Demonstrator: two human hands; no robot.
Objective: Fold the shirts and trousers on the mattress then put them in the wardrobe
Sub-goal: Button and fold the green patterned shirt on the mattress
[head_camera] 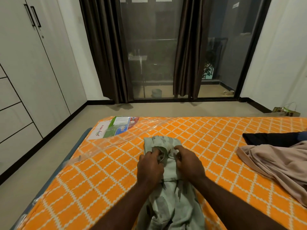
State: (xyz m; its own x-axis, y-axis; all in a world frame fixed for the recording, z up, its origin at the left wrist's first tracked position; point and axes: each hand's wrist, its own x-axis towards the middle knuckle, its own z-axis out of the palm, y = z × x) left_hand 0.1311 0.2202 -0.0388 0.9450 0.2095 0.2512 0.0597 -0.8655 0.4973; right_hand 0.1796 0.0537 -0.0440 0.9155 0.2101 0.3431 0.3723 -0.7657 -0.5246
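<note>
A pale green printed shirt (172, 203) lies lengthwise on the orange patterned mattress (103, 183), its collar end away from me. My left hand (149, 168) grips the fabric near the collar with curled fingers. My right hand (189, 163) pinches the fabric just to the right of it. Both hands sit close together on the shirt's upper part. A beige garment (279, 165) lies crumpled at the right side of the mattress, with a dark garment (272, 138) behind it. The white wardrobe (28, 67) stands along the left wall, doors closed.
Loose clear plastic wrap (116, 138) with a printed label covers the mattress's far left corner. Floor runs between mattress and wardrobe. Brown curtains (103, 50) hang at a glass balcony door ahead. A small bag (285, 112) sits on the floor at the far right.
</note>
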